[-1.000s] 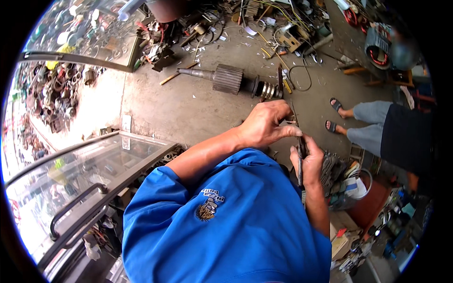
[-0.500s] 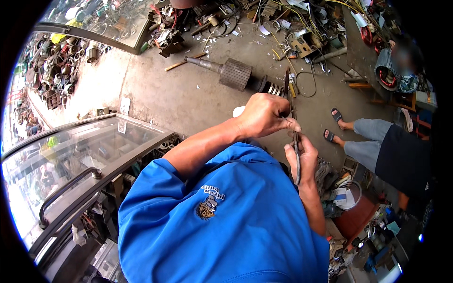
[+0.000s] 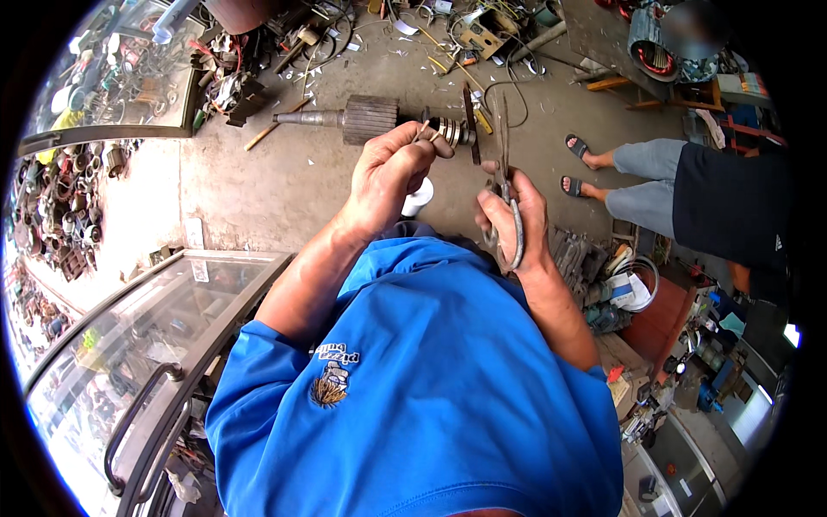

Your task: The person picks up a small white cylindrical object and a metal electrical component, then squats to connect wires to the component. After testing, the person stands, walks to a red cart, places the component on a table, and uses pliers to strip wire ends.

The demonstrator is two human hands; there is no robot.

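Observation:
My right hand (image 3: pixel 515 207) grips a pair of long metal scissors (image 3: pixel 517 233) by the handles, and the blades point away from me, slightly apart. To the left, my left hand (image 3: pixel 389 170) is closed in a pinch, with a thin sliver showing at its fingertips; what that is I cannot make out. Beyond my left hand a motor rotor (image 3: pixel 370 119) lies on the floor, with a long shaft, a ribbed core and rings at its right end, partly hidden by my fingers. A dark flat bar (image 3: pixel 470 129) lies by the rotor's right end.
A person in grey shorts (image 3: pixel 646 177) stands at the right. Glass-panelled doors (image 3: pixel 185 302) with a curved handle are at the left. Motor parts (image 3: pixel 65 207) are heaped far left, and scrap and cables (image 3: pixel 482 34) lie at the back. A white container (image 3: pixel 418 200) stands between my arms.
My hands, together at the scissors before, are now apart: the left has moved left, and the scissors' blades have swung upright and parted. The whole view has shifted too.

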